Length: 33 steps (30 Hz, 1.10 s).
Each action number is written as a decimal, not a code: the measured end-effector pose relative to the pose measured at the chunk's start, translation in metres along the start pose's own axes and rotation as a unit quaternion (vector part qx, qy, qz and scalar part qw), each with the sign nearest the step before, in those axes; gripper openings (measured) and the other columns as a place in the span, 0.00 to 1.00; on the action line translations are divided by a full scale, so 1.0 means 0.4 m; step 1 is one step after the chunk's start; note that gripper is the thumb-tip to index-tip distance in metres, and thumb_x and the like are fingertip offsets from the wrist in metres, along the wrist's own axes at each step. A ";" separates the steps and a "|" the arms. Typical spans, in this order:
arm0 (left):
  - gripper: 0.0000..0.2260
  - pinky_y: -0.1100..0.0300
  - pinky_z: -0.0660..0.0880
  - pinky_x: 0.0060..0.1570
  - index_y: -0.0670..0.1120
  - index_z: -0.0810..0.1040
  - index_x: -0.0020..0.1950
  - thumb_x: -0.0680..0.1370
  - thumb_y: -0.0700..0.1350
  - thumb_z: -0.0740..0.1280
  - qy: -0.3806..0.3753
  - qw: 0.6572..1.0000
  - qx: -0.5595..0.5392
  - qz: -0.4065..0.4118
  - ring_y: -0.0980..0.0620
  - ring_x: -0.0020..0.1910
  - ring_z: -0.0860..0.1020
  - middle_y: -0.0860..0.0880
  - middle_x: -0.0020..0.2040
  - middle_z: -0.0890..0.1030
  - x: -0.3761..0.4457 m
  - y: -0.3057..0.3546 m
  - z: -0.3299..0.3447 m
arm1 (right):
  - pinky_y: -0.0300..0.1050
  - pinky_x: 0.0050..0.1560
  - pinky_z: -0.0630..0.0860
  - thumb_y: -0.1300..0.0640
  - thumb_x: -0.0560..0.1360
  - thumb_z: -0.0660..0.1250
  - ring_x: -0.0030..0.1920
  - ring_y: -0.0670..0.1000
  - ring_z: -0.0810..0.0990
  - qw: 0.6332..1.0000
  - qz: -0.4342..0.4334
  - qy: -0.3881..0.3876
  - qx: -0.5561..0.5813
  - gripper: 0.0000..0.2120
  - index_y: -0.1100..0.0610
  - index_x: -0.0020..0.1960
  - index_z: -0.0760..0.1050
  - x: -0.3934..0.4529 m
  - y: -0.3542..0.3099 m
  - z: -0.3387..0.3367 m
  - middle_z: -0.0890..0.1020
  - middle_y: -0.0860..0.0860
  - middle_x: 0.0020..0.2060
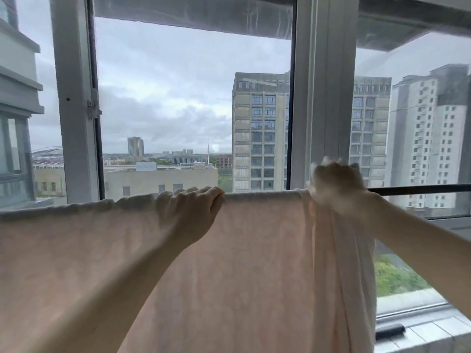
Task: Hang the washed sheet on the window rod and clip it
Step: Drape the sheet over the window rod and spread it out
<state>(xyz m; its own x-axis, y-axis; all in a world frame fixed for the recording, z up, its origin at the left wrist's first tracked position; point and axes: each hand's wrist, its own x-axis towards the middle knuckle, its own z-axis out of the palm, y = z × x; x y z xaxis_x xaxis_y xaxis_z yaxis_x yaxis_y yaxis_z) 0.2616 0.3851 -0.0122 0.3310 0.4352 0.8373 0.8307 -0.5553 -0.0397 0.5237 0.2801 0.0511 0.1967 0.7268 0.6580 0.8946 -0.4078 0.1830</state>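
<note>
Left hand (190, 212) palm down on top fold of sheet (254, 263), fingers loosely bent over fold, tips reaching far side; arm extends from lower left. Right hand (336, 184) raised at sheet's right edge, motion-blurred, fingers curled round bunched cloth. Pale pink sheet drapes over window rod (420, 189), spread leftward, gathered in folds below right hand. Bare dark rod runs on rightward past grip.
</note>
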 end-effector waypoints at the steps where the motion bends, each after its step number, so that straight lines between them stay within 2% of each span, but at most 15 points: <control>1: 0.22 0.52 0.75 0.47 0.58 0.78 0.55 0.80 0.62 0.46 0.003 1.000 0.005 0.006 0.50 0.43 0.81 0.57 0.47 0.84 -0.001 -0.001 -0.002 | 0.54 0.55 0.73 0.47 0.78 0.62 0.51 0.56 0.75 0.997 -0.056 -0.004 0.052 0.14 0.57 0.54 0.75 -0.005 -0.018 0.003 0.74 0.53 0.47; 3: 0.22 0.54 0.76 0.45 0.56 0.80 0.54 0.80 0.61 0.48 0.005 1.000 0.015 0.015 0.50 0.42 0.81 0.56 0.46 0.84 -0.006 0.001 -0.010 | 0.53 0.53 0.74 0.46 0.77 0.63 0.49 0.55 0.77 0.988 -0.122 -0.019 0.096 0.13 0.54 0.52 0.75 -0.017 -0.053 0.021 0.77 0.51 0.46; 7: 0.19 0.55 0.75 0.42 0.55 0.82 0.52 0.80 0.58 0.52 0.021 0.999 0.025 0.017 0.50 0.41 0.82 0.56 0.44 0.84 -0.014 0.001 -0.025 | 0.48 0.49 0.73 0.51 0.76 0.67 0.48 0.55 0.81 0.977 -0.145 0.009 0.153 0.07 0.52 0.51 0.78 -0.017 -0.069 0.050 0.83 0.50 0.46; 9: 0.17 0.54 0.75 0.43 0.55 0.82 0.52 0.80 0.57 0.54 0.027 0.999 0.026 0.016 0.50 0.41 0.82 0.56 0.44 0.84 -0.019 0.000 -0.029 | 0.44 0.53 0.74 0.52 0.76 0.68 0.52 0.52 0.82 0.968 -0.157 -0.016 0.194 0.08 0.50 0.54 0.81 -0.009 -0.055 0.038 0.84 0.48 0.49; 10: 0.17 0.53 0.75 0.44 0.55 0.82 0.53 0.80 0.56 0.55 0.024 0.999 0.018 0.013 0.50 0.42 0.82 0.56 0.45 0.84 -0.021 -0.002 -0.027 | 0.34 0.54 0.72 0.53 0.76 0.69 0.55 0.50 0.81 0.962 -0.162 -0.028 0.216 0.10 0.50 0.57 0.81 -0.008 -0.046 0.026 0.84 0.46 0.53; 11: 0.16 0.53 0.75 0.47 0.55 0.82 0.54 0.80 0.56 0.55 0.023 1.000 0.009 0.009 0.50 0.44 0.82 0.56 0.47 0.84 -0.023 -0.002 -0.025 | 0.21 0.50 0.65 0.54 0.77 0.68 0.58 0.48 0.80 0.957 -0.162 -0.035 0.238 0.12 0.50 0.59 0.81 -0.010 -0.038 0.012 0.83 0.44 0.55; 13: 0.16 0.53 0.72 0.51 0.55 0.81 0.56 0.80 0.56 0.55 0.025 1.000 -0.008 0.001 0.51 0.48 0.81 0.56 0.50 0.84 -0.025 0.001 -0.018 | 0.14 0.42 0.57 0.57 0.79 0.65 0.58 0.47 0.79 0.953 -0.152 -0.033 0.259 0.11 0.52 0.59 0.81 -0.011 -0.028 0.001 0.82 0.44 0.54; 14: 0.16 0.54 0.71 0.53 0.54 0.81 0.57 0.81 0.55 0.55 0.026 1.000 -0.012 -0.001 0.51 0.49 0.80 0.56 0.51 0.84 -0.025 0.006 -0.015 | 0.16 0.46 0.61 0.58 0.79 0.64 0.55 0.49 0.80 0.955 -0.148 -0.016 0.255 0.10 0.52 0.56 0.82 -0.004 -0.026 0.007 0.84 0.46 0.52; 15: 0.16 0.55 0.70 0.53 0.54 0.81 0.58 0.81 0.55 0.55 0.028 0.999 -0.014 -0.003 0.51 0.50 0.80 0.56 0.52 0.83 -0.025 0.014 -0.014 | 0.27 0.50 0.70 0.58 0.79 0.63 0.51 0.51 0.82 0.961 -0.148 0.000 0.234 0.10 0.51 0.52 0.83 0.003 -0.029 0.020 0.85 0.49 0.49; 16: 0.16 0.55 0.70 0.54 0.54 0.81 0.58 0.81 0.55 0.56 0.027 0.999 -0.016 -0.004 0.51 0.51 0.80 0.56 0.53 0.83 -0.024 0.023 -0.013 | 0.40 0.48 0.75 0.59 0.80 0.62 0.46 0.52 0.83 0.969 -0.147 0.004 0.200 0.10 0.51 0.48 0.82 0.010 -0.035 0.034 0.84 0.50 0.44; 17: 0.15 0.55 0.69 0.55 0.53 0.81 0.59 0.82 0.54 0.56 0.021 1.000 -0.021 -0.006 0.51 0.52 0.79 0.56 0.54 0.83 -0.021 0.032 -0.013 | 0.46 0.45 0.75 0.59 0.79 0.61 0.42 0.53 0.82 0.975 -0.147 -0.002 0.165 0.10 0.51 0.45 0.80 0.020 -0.042 0.047 0.83 0.50 0.40; 20: 0.14 0.53 0.69 0.57 0.51 0.80 0.60 0.82 0.51 0.57 0.001 0.999 -0.037 -0.012 0.49 0.55 0.78 0.53 0.56 0.82 -0.009 0.052 -0.012 | 0.47 0.45 0.74 0.63 0.78 0.61 0.37 0.51 0.77 0.980 -0.139 0.022 0.141 0.09 0.55 0.42 0.77 0.070 -0.064 0.024 0.79 0.50 0.36; 24: 0.14 0.52 0.69 0.59 0.48 0.78 0.63 0.81 0.47 0.59 -0.007 0.998 -0.051 -0.020 0.48 0.59 0.75 0.50 0.58 0.81 0.007 0.071 -0.002 | 0.51 0.50 0.78 0.62 0.77 0.63 0.41 0.56 0.80 0.966 -0.078 0.101 0.224 0.08 0.58 0.45 0.81 0.170 -0.060 0.019 0.83 0.54 0.40; 29: 0.19 0.50 0.73 0.61 0.45 0.76 0.65 0.75 0.37 0.63 0.008 0.997 -0.069 0.031 0.48 0.61 0.74 0.48 0.61 0.79 0.000 0.122 0.015 | 0.51 0.51 0.78 0.62 0.76 0.65 0.43 0.54 0.80 0.969 -0.118 -0.005 0.216 0.10 0.51 0.41 0.80 0.162 -0.051 0.118 0.83 0.52 0.42; 33: 0.14 0.54 0.72 0.59 0.55 0.77 0.64 0.80 0.46 0.59 -0.010 0.998 -0.056 0.040 0.50 0.59 0.76 0.53 0.61 0.80 0.016 0.197 0.029 | 0.54 0.50 0.80 0.61 0.76 0.64 0.42 0.53 0.82 0.947 -0.165 -0.026 0.274 0.14 0.48 0.34 0.77 0.154 -0.005 0.122 0.83 0.51 0.39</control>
<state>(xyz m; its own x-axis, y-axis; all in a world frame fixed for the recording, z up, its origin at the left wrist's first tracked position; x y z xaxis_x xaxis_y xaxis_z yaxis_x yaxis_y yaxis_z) 0.3346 0.3524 -0.0162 0.4029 0.3997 0.8234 0.7466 -0.6639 -0.0431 0.5535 0.3525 0.0556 -0.1226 0.7966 0.5920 0.9821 0.1831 -0.0431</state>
